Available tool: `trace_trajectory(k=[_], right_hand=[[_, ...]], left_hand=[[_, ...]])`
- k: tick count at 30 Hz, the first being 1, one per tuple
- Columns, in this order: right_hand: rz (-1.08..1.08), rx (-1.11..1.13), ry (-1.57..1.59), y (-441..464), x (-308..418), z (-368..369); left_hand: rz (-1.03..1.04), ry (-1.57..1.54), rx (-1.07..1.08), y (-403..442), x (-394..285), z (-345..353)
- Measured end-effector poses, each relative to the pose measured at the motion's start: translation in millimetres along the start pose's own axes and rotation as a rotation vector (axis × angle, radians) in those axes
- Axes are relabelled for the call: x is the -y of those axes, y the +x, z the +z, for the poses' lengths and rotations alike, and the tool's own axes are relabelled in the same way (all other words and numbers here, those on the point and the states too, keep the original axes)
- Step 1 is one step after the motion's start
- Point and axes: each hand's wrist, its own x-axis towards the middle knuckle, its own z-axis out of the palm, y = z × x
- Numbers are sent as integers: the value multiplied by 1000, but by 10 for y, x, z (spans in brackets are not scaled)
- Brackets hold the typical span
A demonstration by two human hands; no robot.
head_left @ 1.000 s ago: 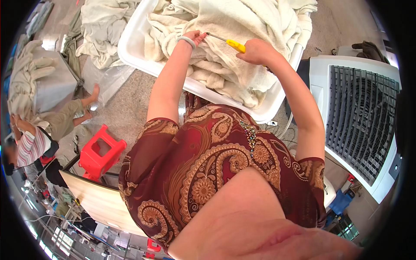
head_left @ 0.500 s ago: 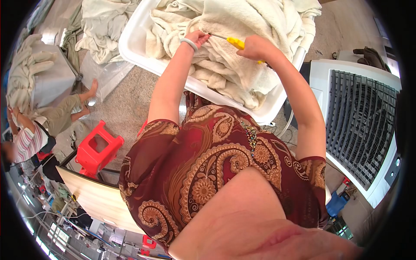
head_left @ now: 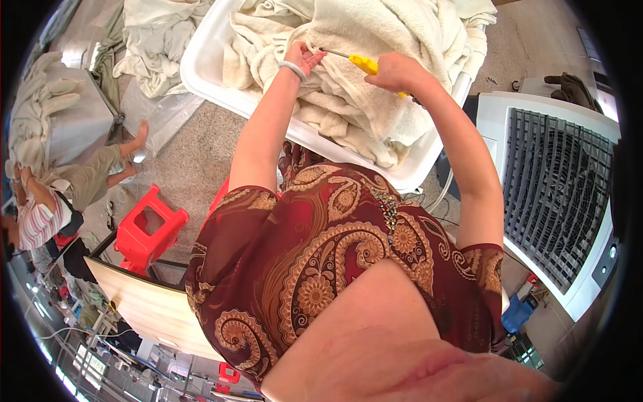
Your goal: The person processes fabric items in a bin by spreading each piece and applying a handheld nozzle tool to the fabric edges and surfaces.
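Note:
My right hand point(head_left: 395, 72) is closed round a yellow-handled tool point(head_left: 363, 64) with a thin metal shaft. The shaft points left over cream fleecy cloth point(head_left: 365, 30), and its tip is near the fingers of my left hand point(head_left: 305, 59). That hand, with a pale band on its wrist, is turned partly palm up with its fingers apart and nothing visible in it. Both hands are above the cloth, which lies heaped in a large white tub point(head_left: 199, 63). The tool's exact kind cannot be made out.
More pale cloth point(head_left: 157, 40) lies on plastic sheeting at the left. A person point(head_left: 47, 214) sits beyond a red stool point(head_left: 149, 228). Below the stool is a wooden tabletop point(head_left: 144, 301). A large air cooler point(head_left: 559, 194) stands close at the right.
The fingers of my left hand have spread, where before they were pinched together by the tool's tip. My right hand and the tool have shifted only slightly.

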Motion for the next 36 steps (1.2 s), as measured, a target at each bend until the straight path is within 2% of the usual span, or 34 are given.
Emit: trace_trajectory(k=[5,12,14,17,20,24,27,36], right_hand=[[-3,0,-9,8,5,17],[-5,-9,-9,-46,5,3],[-13,-19,-10,-59,-1,9],[-5,7,-28,-75,-6,-7],[22,47,59,-102,-17,-46],[2,15,11,-132,-57,3],[4,23,-11,-130,-55,33],[9,1,9,-53,-11,37]], left_hand=[[44,133,-53,197,88,-40],[22,18,26,35,62,19],[36,168,-15,240,129,-69],[31,188,-42,244,133,-61],[-44,17,23,46,49,-10],[-18,9,-29,70,98,-14],[58,157,-43,190,177,-92],[26,55,78,-29,133,-33]])
